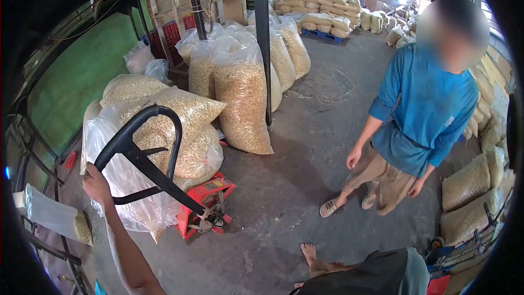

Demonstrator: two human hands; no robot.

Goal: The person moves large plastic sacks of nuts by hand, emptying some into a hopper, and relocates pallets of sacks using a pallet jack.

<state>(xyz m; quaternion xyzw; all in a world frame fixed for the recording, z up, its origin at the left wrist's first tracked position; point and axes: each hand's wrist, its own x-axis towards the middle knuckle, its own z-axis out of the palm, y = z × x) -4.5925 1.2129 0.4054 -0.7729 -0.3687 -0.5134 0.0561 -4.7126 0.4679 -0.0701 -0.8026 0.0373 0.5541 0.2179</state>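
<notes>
At the left, my left hand [97, 186] is closed around the corner of the black loop handle [154, 110] of a red pallet jack [204, 199]. My arm reaches up to it from the bottom edge. Large clear plastic sacks of pale, grain-like pieces [177, 112] lie heaped on the jack, just behind the handle. Loose clear plastic [117, 169] hangs over their near side. My right hand is out of view.
A person in a blue shirt [426, 109] stands at the right, facing this way. Filled sacks [240, 98] stand beside a black post [264, 49]. More sacks [466, 183] line the right side, and stacked sacks [319, 3] sit at the back, some on a blue pallet [323, 35].
</notes>
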